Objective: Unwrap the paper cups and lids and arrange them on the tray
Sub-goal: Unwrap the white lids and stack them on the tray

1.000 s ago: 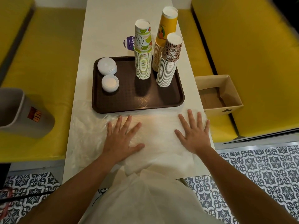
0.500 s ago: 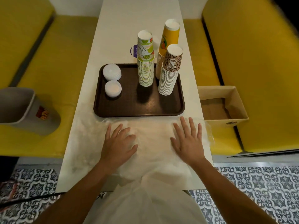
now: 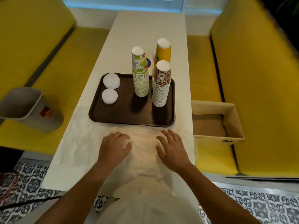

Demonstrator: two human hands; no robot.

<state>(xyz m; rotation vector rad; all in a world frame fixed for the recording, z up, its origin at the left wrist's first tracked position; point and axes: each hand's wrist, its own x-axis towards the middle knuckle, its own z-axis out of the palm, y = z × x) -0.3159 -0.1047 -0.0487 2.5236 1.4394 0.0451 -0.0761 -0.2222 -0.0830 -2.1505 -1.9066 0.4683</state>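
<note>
white table (image 3: 145,38), left hand (image 3: 114,146), right hand (image 3: 172,147), grip apart on plastic wrap (image 3: 144,143), tray (image 3: 129,117) just beyond

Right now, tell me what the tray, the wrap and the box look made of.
Tray: probably hard plastic, dark brown, dull sheen, moulded raised rim. Wrap: thin plastic film, it seems, translucent and crinkled. Box: brown cardboard, matte, open top.

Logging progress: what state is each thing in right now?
Tray: on table, loaded.
Green cups: stacked upside down on tray.
Spotted cups: stacked upside down on tray.
Yellow cups: stacked upside down, behind them.
Lids: two unwrapped stacks on tray.
Wrap: spread on table.
Left hand: rests on wrap.
Right hand: rests on wrap.
</note>
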